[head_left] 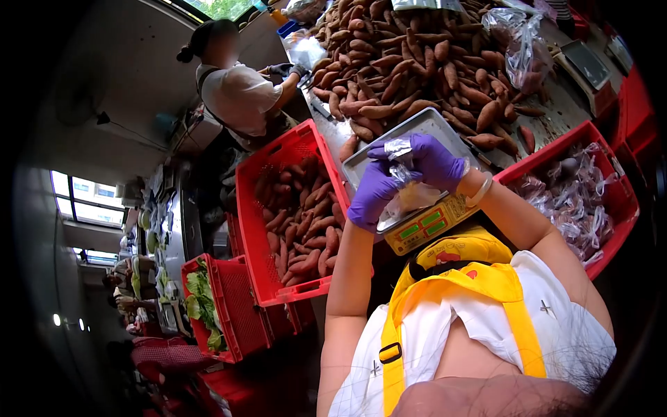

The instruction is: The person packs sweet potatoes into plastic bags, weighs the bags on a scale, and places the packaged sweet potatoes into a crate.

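Observation:
My left hand (376, 193), in a purple glove, is closed around the gathered neck of a clear plastic bag (405, 200). My right hand (434, 161), gloved the same way, is closed on the top of that bag, touching my left hand. A shiny silver strip (398, 147) shows at the right fingers; I cannot tell whether it is bag plastic or tape. The bag hangs over the near side of a yellow digital scale (434, 224) with a metal tray (410, 127) and green displays. The bag's contents are blurred.
Sweet potatoes (417, 55) are heaped on the table. A red crate (248, 208) of sweet potatoes stands at left, another red crate (620, 240) with bagged ones at right. Leafy greens (200, 299) fill a lower crate. A co-worker (240, 94) in dark gloves works at far left.

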